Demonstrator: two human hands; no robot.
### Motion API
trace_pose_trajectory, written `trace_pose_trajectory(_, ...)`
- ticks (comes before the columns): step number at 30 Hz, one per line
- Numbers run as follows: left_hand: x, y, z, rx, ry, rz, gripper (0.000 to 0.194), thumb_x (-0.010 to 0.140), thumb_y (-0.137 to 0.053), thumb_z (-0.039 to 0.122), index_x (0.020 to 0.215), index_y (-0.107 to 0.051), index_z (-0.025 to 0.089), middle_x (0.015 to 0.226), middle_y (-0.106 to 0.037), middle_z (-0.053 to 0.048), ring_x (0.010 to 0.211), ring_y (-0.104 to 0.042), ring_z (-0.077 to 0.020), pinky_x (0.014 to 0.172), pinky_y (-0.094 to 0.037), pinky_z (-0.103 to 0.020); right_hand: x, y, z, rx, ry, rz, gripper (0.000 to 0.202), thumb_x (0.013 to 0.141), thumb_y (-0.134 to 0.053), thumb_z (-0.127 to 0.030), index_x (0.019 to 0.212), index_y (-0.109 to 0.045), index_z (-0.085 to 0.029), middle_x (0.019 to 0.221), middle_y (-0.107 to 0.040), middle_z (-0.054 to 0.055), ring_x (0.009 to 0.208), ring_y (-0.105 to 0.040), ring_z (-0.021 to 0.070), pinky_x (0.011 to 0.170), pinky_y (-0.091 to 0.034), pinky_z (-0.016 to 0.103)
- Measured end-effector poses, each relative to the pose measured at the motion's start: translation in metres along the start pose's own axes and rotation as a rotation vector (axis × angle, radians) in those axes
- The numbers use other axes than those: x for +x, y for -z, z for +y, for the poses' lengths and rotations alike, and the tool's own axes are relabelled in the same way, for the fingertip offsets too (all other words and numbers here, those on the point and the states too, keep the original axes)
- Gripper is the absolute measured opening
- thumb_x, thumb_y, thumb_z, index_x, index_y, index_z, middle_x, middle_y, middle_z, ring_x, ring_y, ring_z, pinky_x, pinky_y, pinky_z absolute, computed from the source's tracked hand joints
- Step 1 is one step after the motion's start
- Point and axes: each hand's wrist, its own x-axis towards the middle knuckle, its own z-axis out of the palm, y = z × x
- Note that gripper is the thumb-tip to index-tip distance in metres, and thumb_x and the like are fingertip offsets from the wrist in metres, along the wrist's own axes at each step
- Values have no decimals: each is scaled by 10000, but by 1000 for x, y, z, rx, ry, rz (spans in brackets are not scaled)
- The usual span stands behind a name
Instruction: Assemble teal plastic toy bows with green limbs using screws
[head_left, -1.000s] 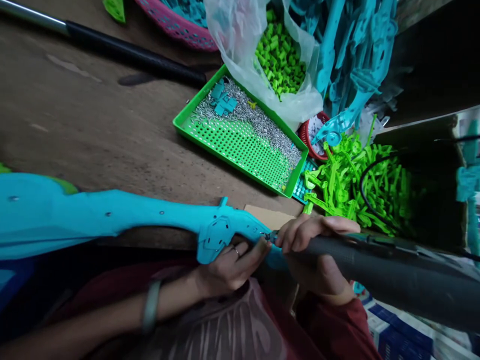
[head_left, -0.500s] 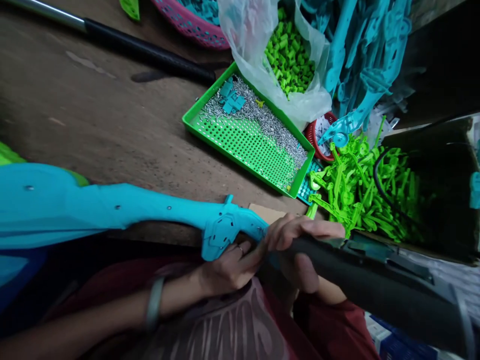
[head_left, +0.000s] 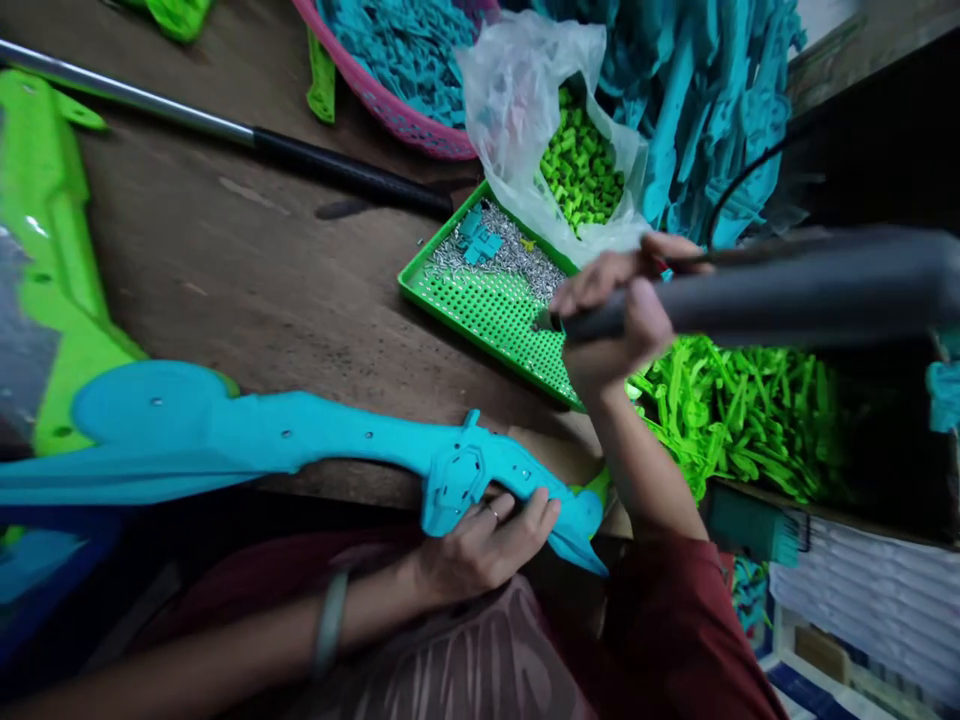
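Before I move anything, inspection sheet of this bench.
Surface: brown wooden table, scuffed, dark specks.
Job's things: long blue plastic piece; dark cylindrical tool, motion-blurred.
Clutter: black-handled metal rod, pink plastic basket of blue parts, green perforated plastic tray holding small metal pieces.
Hands: left on the blue piece, right gripping the tool.
Cables: black cable curving down towards the tool; connection unclear.
Surroundings: bright green plastic parts heaped beyond the right forearm.

The brown table (head_left: 225, 270) is carrying a green tray (head_left: 480, 325); a black-handled rod (head_left: 345, 172) is ending just beside the tray, and a pink basket (head_left: 375, 95) is sitting beyond the tray.
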Motion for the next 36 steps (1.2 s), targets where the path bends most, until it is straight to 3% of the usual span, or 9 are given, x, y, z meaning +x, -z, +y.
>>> trace_pose_trajectory(2,-1,0,0,14,-3,7,352,883,-665,181,1235,-668,177,1247,-715,-78,758,-646,-159,637,-474,-290,22,-16,24,1,65,106,329,819,-506,-584,928,-458,-277,580,-355,-95,427,-459,106,463,-461,280)
trace_pose_trajectory(5,-1,1,-1,18,-24,-51,360,887,-689,236,1242,-671,177,1280,-697,-90,788,-649,-164,657,-487,-287,32,-24,49,-74,53,137,335,832,-486,-558,1012,-453,-277,598,-371,-94,444,-493,104,492,-475,280)
trace_pose_trajectory(9,3,5,-1,17,-28,-65,333,886,-694,223,1216,-695,178,1239,-714,-66,804,-647,-161,675,-491,-283,27,-18,56,-100,38,131,364,832,-514,-556,1059,-435,-281,616,-396,-95,455,-510,104,506,-487,287)
trace_pose_trajectory(15,19,17,5,90,-28,-93,253,894,-660,197,1121,-739,117,1122,-750,-77,711,-602,-133,509,-399,-262,26,-18,62,-50,17,119,390,852,-533,-582,1100,-469,-288,621,-417,-93,478,-543,107,532,-510,287)
trace_pose_trajectory(17,23,22,6,101,-41,-144,255,921,-597,181,1122,-736,105,1138,-749,-87,817,-622,-146,597,-461,-263,26,-18,65,-76,-23,120,428,845,-522,-628,1117,-485,-301,639,-424,-81,505,-557,116,537,-508,292)
trace_pose_trajectory(19,26,26,5,67,-12,-167,300,957,-507,174,1161,-720,120,1177,-742,-91,1033,-635,-188,813,-511,-293,26,-17,66,-82,-39,99,460,826,-527,-665,1129,-491,-319,658,-431,-70,528,-561,126,528,-494,292)
trace_pose_trajectory(23,31,35,-2,-14,36,-191,353,958,-428,109,1194,-690,109,1214,-731,-113,1197,-618,-252,1069,-453,-431,26,-18,64,-4,-14,126,496,774,-588,-664,1119,-495,-320,632,-425,-78,490,-510,127,522,-494,310)
trace_pose_trajectory(30,47,44,-28,-123,59,-371,224,959,-523,137,1093,-701,151,1251,-709,-139,1218,-631,-302,1088,-450,-564,32,-19,65,55,21,138,496,760,-653,-677,1023,-508,-282,577,-492,-103,453,-548,114,525,-513,303)
trace_pose_trajectory(36,55,44,-50,-194,-14,-418,143,936,-632,190,1062,-686,150,1208,-725,-121,1171,-666,-274,1063,-499,-530,33,-21,72,42,0,171,537,690,-657,-745,895,-463,-289,544,-524,-120,433,-541,99,481,-509,270)
